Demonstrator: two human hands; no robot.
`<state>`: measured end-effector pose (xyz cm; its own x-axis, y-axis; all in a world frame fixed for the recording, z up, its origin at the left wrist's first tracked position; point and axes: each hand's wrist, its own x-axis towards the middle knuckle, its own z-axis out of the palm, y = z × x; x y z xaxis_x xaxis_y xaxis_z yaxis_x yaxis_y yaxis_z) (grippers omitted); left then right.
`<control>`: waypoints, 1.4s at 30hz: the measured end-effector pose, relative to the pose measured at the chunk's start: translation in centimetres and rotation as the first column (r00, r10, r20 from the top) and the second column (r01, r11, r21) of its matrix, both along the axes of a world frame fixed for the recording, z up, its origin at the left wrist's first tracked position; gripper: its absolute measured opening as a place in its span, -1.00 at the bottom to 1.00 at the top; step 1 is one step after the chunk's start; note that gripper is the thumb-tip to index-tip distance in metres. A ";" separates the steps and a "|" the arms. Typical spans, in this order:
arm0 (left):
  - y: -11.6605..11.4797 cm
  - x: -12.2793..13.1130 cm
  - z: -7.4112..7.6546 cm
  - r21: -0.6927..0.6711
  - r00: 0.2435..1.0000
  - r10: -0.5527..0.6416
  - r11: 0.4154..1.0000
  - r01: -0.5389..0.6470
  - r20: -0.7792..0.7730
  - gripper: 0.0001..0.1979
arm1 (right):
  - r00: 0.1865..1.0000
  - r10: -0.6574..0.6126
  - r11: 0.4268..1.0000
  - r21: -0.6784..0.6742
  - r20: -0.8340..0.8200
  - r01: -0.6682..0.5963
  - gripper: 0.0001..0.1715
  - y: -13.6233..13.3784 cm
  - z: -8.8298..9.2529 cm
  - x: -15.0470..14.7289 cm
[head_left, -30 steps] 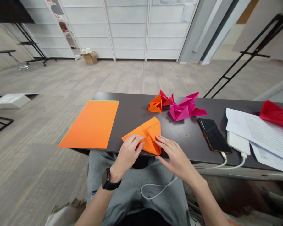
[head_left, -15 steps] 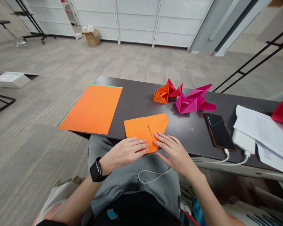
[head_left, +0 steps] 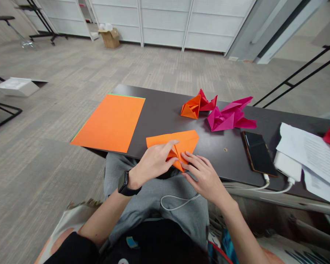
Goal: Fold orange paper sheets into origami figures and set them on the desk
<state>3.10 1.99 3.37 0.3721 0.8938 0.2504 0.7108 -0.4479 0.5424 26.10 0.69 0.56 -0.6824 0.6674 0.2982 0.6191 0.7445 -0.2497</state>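
Observation:
A partly folded sheet of orange paper (head_left: 188, 138) lies at the front edge of the dark table, its left flap raised off the layer below. My left hand (head_left: 157, 158), with a black watch on its wrist, grips that flap, thumb below and index finger above. The flap's edge is partly hidden behind the fingers. On the paper's right part rest the fingertips of my right hand (head_left: 202, 174), spread and nearly flat, holding nothing.
Left on the table (head_left: 161, 110) is a stack of orange sheets (head_left: 110, 123). Behind stand orange (head_left: 191, 107), red (head_left: 208, 101) and magenta (head_left: 227, 117) folded paper pieces. A phone (head_left: 258, 152), a white power bank (head_left: 288, 165), cables and printed papers (head_left: 309, 148) lie to the right.
My left hand has moved up and right from lying flat on the paper, and now lifts its left flap. My right hand stays almost in place. The view has shifted slightly.

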 end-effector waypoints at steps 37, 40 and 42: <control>-1.9 -0.2 -3.8 0.326 0.975 0.077 0.945 -0.005 -0.208 -0.63 | 1.000 0.006 0.997 -0.079 0.027 -0.004 -0.80 3.3 1.3 -1.8; -1.9 -0.2 -3.9 0.319 0.974 0.078 0.948 -0.005 -0.215 -0.61 | 1.000 0.003 0.995 -0.102 -0.007 -0.004 -0.76 3.6 0.7 -2.0; -1.9 -0.2 -3.8 0.305 0.971 0.079 0.952 -0.006 -0.227 -0.59 | 1.000 -0.006 0.995 -0.103 -0.008 0.005 -0.65 3.5 0.6 -1.9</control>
